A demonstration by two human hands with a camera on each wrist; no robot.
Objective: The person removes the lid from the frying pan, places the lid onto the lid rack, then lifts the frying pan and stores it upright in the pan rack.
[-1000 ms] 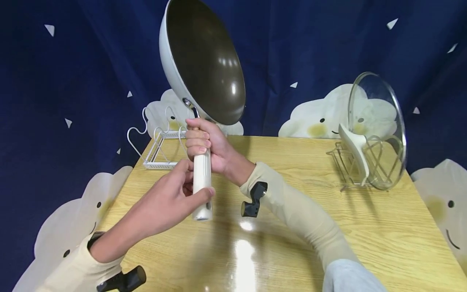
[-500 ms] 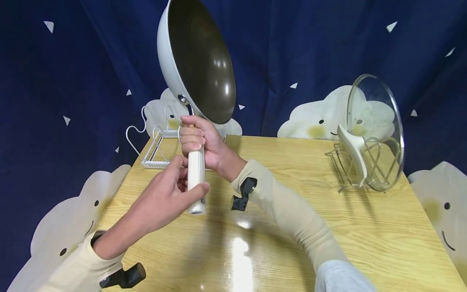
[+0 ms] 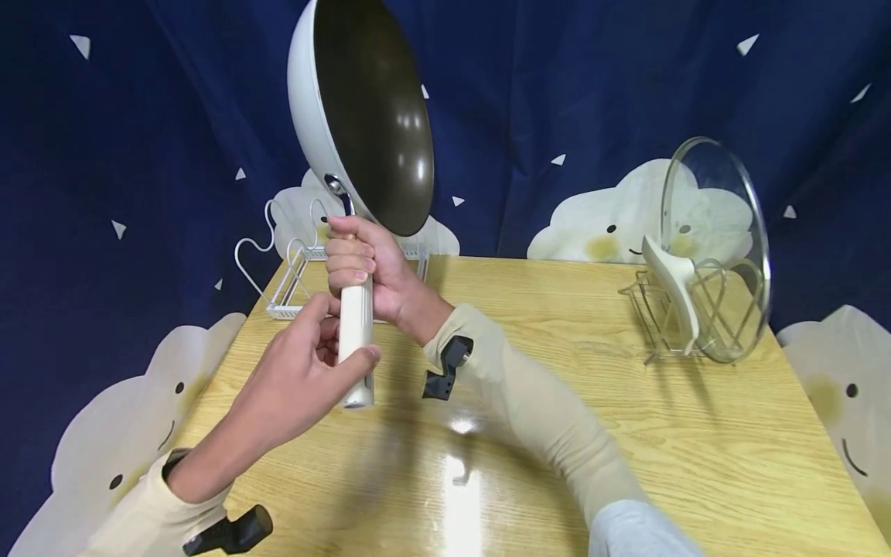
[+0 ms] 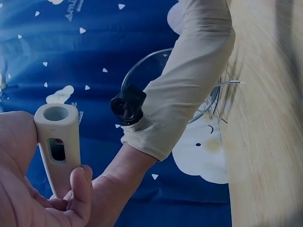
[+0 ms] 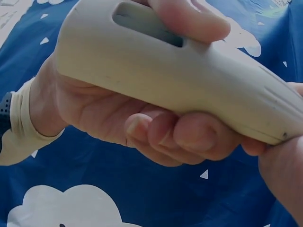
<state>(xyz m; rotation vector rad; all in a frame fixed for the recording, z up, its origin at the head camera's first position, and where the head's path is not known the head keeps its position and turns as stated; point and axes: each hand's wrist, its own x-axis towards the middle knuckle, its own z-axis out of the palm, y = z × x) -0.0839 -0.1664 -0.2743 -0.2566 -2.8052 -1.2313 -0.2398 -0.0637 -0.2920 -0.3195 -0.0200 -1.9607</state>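
Note:
A deep frying pan [image 3: 372, 116], pale outside and dark brown inside, is held up over the table with its bowl tilted and its top cut off by the head view. My right hand [image 3: 372, 267] grips the cream handle [image 3: 356, 325] near the bowl, fingers wrapped round it. Lower down, my left hand [image 3: 299, 379] holds the same handle between thumb and curled fingers. In the left wrist view the hollow end of the handle [image 4: 72, 127] faces the camera. The right wrist view has the left thumb [image 5: 194, 19] over a slot and the fingertips [image 5: 199, 135] underneath.
Behind the hands, a white wire rack [image 3: 284, 311] stands at the table's back left. At the back right, a metal wire rack [image 3: 654, 325] holds a glass lid [image 3: 717, 174] on edge, with a white curved piece [image 3: 671, 282] against it. The wooden table [image 3: 557, 371] reflects light.
Both hands and the pan have shifted slightly left, with the grips kept. The bowl has turned a little more side-on. The racks and lid stay put.

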